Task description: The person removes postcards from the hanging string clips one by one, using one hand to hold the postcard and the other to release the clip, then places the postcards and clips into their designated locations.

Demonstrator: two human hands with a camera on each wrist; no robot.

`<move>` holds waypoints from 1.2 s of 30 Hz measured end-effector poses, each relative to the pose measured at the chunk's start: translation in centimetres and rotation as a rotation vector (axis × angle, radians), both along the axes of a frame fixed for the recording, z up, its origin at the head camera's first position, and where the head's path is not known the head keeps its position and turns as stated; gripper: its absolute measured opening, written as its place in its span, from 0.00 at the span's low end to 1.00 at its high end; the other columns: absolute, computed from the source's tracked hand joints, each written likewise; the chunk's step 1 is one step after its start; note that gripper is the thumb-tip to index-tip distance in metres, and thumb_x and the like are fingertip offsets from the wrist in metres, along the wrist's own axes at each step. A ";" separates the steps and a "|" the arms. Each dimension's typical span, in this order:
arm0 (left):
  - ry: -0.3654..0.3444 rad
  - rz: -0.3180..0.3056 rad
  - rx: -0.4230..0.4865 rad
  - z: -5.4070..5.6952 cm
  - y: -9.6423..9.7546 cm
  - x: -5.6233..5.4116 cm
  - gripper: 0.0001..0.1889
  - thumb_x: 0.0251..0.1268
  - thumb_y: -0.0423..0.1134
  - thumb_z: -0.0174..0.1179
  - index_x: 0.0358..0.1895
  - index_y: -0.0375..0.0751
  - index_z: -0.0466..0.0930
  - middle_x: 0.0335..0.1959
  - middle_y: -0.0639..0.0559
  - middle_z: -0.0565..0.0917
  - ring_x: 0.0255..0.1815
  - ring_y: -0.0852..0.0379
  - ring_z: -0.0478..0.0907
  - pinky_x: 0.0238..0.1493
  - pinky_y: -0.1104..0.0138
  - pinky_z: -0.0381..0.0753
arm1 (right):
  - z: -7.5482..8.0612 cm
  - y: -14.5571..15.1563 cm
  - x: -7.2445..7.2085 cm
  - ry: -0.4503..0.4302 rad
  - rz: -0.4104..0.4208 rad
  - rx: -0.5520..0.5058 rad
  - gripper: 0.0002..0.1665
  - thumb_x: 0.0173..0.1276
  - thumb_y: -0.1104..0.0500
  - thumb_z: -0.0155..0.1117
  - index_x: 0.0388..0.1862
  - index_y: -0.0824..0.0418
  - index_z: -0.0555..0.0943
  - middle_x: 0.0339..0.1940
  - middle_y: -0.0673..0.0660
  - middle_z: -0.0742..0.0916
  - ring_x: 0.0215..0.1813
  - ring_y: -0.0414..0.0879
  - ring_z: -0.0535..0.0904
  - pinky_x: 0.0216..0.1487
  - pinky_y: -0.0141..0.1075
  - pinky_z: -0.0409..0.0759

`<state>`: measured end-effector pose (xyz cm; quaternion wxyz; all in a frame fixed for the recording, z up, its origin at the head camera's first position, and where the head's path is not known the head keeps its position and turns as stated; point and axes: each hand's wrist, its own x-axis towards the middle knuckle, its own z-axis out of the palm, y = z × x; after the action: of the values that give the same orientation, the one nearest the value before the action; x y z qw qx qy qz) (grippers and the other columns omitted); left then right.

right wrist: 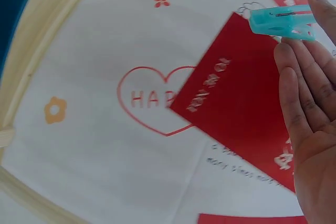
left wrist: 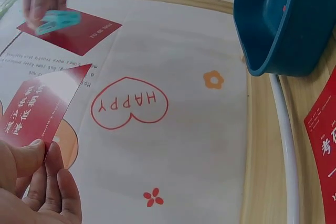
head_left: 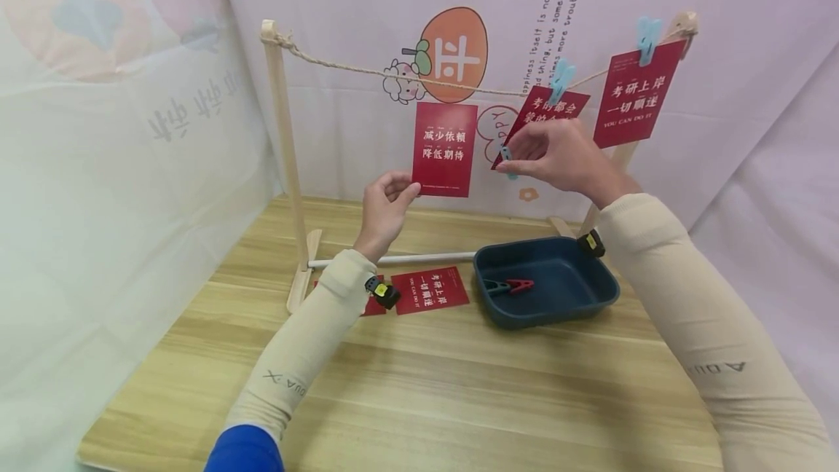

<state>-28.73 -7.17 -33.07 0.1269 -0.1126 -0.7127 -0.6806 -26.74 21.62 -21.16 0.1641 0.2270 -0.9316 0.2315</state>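
Pinched at its lower left corner by my left hand [head_left: 385, 211], a red card [head_left: 446, 151] with white lettering stands upright just below the rope [head_left: 354, 66]. My right hand [head_left: 566, 155] pinches a light blue clothespin [right wrist: 281, 22] between thumb and fingers. That hand overlaps a tilted red card [head_left: 549, 108], which hangs from the rope by another blue clothespin [head_left: 561, 81]. Farther right, a third red card [head_left: 634, 97] hangs under its own blue clothespin [head_left: 648, 38]. In the right wrist view, the pinched clothespin overlaps the tilted card's upper corner.
Wooden posts [head_left: 288, 137] carry the rope, with a white rod [head_left: 426, 258] low between them. A dark blue basin [head_left: 557, 317] holds a green clothespin [head_left: 496, 287] and a red clothespin [head_left: 521, 285]. Red cards [head_left: 429, 290] lie on the wooden table [head_left: 426, 392], one partly behind my left wrist.
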 end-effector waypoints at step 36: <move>-0.057 0.080 -0.001 -2.3 -3.9 -0.3 0.15 0.76 0.35 0.64 0.59 0.31 0.81 0.54 0.37 0.86 0.53 0.50 0.85 0.60 0.67 0.85 | -5.6 4.4 -0.3 -0.244 0.001 0.135 0.27 0.61 0.50 0.83 0.58 0.58 0.88 0.52 0.60 0.93 0.50 0.54 0.90 0.56 0.54 0.90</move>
<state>-29.05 -11.05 -35.35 0.1338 -0.0645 -0.7202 -0.6777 -27.06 25.98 -26.78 0.0337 0.2081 -0.9581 0.1941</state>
